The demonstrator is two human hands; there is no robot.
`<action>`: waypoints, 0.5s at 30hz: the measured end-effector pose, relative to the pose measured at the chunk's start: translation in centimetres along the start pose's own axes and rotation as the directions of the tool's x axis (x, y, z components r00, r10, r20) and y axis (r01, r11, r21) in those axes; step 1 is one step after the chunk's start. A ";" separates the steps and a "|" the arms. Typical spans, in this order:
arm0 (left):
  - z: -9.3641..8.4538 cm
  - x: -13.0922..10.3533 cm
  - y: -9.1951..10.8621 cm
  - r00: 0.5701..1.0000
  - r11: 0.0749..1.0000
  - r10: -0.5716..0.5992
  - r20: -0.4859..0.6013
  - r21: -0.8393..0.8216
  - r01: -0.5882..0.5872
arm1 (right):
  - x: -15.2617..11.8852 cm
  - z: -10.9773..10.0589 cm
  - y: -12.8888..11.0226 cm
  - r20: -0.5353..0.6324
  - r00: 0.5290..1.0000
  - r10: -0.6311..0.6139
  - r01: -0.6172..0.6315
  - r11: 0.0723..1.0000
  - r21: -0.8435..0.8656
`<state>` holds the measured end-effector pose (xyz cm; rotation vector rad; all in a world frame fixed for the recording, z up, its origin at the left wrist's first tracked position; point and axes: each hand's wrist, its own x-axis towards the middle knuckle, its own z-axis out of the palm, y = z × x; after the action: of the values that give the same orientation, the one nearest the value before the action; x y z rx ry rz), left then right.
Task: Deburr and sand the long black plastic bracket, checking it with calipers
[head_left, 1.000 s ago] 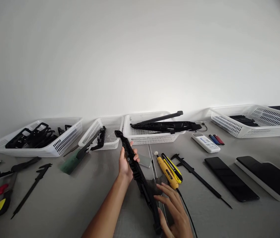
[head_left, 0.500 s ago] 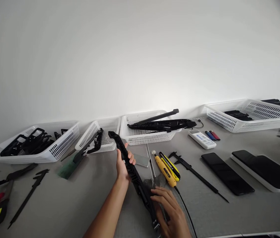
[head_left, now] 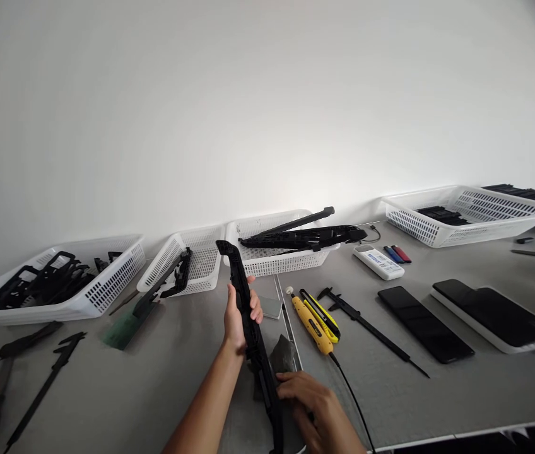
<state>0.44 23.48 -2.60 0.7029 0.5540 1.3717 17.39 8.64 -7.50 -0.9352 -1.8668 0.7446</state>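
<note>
My left hand (head_left: 241, 318) is wrapped around a long, narrow black plastic part (head_left: 260, 359), held upright and slanting, with its hooked end at the top and ribs along its length. My right hand (head_left: 317, 403) is by the lower part of the strip, fingers curled at its right side. A crumpled dark grey sheet (head_left: 282, 354), perhaps sandpaper, shows between the fingers and the strip; the thumb's grip on it is partly hidden. Just right of the hands lie a yellow corded rotary tool (head_left: 312, 325) and a yellow utility knife (head_left: 322, 315).
White baskets with black parts (head_left: 125, 271) (head_left: 187, 284) (head_left: 277, 268) (head_left: 433, 236) line the wall. Calipers (head_left: 362, 321) (head_left: 45, 388), dark phones (head_left: 423, 325) (head_left: 489, 312), a white meter-like device (head_left: 378, 261) and a green translucent sheet (head_left: 130, 325) lie on the grey table.
The black part has turned more upright. My right hand, with the grey sheet, has moved slightly left and down, and its fingers are more curled. The view has shifted a little.
</note>
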 end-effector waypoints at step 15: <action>-0.3 0.1 -0.9 0.996 0.991 -0.094 -0.003 0.095 0.094 | 0.3 -8.6 5.5 -0.557 0.824 0.103 -0.444 0.727 -0.524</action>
<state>0.79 23.56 -3.45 0.7456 0.6471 1.2631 26.69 12.82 -8.05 -1.7046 -1.5154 -0.0314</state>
